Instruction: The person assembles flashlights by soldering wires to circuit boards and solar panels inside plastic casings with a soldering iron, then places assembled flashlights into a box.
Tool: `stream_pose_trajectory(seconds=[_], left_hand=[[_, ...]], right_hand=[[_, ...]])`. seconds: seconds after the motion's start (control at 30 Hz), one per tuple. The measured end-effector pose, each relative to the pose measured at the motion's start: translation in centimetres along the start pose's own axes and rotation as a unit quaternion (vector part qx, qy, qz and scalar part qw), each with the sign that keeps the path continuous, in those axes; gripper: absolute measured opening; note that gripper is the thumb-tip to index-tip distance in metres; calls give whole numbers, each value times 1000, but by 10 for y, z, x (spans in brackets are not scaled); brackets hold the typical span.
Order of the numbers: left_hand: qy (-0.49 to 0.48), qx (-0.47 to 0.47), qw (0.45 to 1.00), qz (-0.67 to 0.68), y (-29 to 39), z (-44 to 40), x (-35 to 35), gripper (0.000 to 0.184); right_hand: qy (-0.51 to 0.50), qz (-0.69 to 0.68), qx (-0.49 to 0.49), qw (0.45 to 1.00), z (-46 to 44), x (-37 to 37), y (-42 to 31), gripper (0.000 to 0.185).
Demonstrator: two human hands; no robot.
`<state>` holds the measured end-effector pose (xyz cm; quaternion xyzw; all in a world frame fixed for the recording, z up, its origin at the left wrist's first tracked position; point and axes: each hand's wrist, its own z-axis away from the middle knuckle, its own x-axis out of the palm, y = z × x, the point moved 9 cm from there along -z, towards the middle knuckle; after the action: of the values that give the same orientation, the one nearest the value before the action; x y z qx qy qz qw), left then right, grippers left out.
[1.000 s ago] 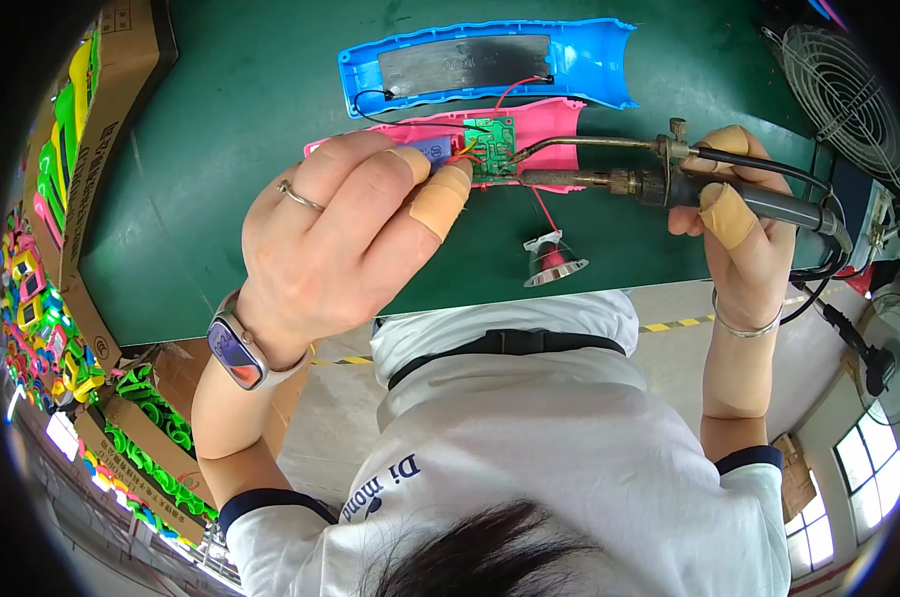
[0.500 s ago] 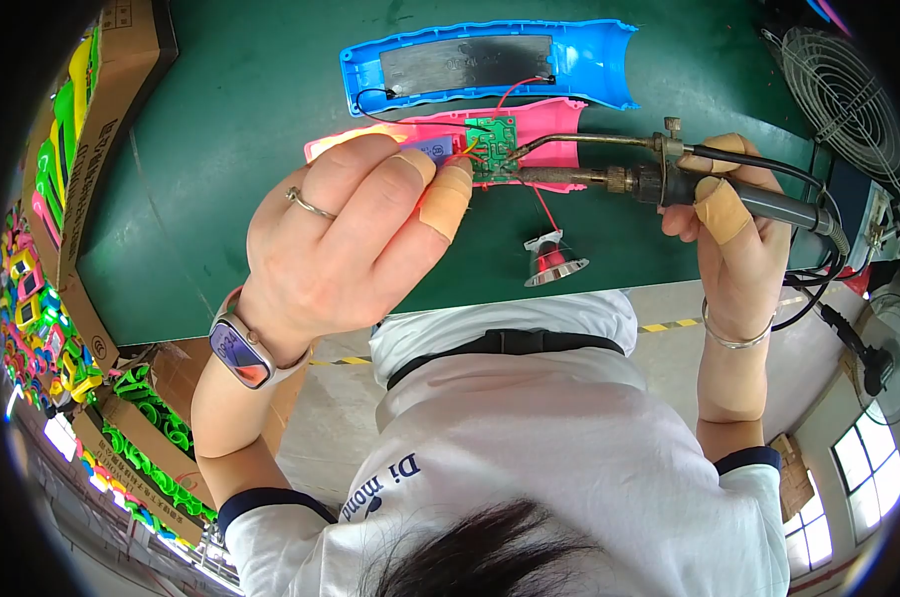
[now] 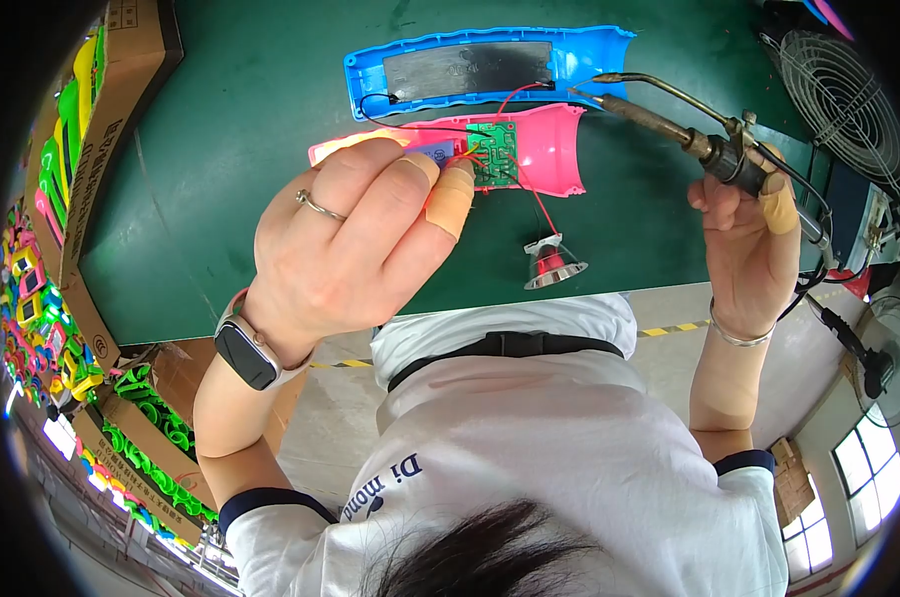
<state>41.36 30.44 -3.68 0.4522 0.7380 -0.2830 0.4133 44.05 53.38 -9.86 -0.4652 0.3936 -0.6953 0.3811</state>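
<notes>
My right hand (image 3: 753, 224) grips a soldering iron (image 3: 659, 124) with a thin metal tube clamped alongside it. The iron's tip points left, over the right end of a blue plastic shell (image 3: 599, 70), apart from the circuit board. My left hand (image 3: 346, 234) is closed in a pinch at the left edge of the green circuit board (image 3: 494, 154), beside thin wires; what its fingertips hold is hidden. The board sits in a pink shell (image 3: 554, 139) next to a blue-purple block (image 3: 435, 152). A red wire runs from the board to a small silvery reflector (image 3: 554, 271).
A dark panel (image 3: 470, 70) lies in the blue shell, wired to the board. A fan with a wire guard (image 3: 843, 109) stands at the right of the green table (image 3: 251, 80). Cardboard boxes (image 3: 122, 129) with colourful plastic parts line the left side.
My right hand has drawn the soldering iron up and right, away from the board, and tilted it. My left hand stays almost in place by the board.
</notes>
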Motion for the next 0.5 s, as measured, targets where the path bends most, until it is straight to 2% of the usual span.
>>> stream_pose_trajectory(seconds=[0.1, 0.2, 0.3, 0.4, 0.43, 0.5], left_hand=[[6, 0, 1000, -1, 0, 0, 0, 29], [-37, -50, 992, 110, -10, -5, -2, 34], [6, -119, 981, 156, -47, -23, -10, 32], [-98, -194, 963, 158, -77, -40, 18, 32], [-197, -219, 940, 172, -80, -42, 36, 30], [-235, -157, 938, 200, -77, -42, 56, 29]], right_hand=[[-16, -50, -25, 998, -1, -3, 3, 32], [-24, -100, -43, 994, -1, -4, 3, 31], [-45, -123, -61, 990, -3, 0, -2, 32], [-42, -153, -66, 985, -7, -3, -6, 33], [-32, -174, -66, 982, -6, -3, -8, 33], [-23, -200, -70, 977, -5, -4, -10, 34]])
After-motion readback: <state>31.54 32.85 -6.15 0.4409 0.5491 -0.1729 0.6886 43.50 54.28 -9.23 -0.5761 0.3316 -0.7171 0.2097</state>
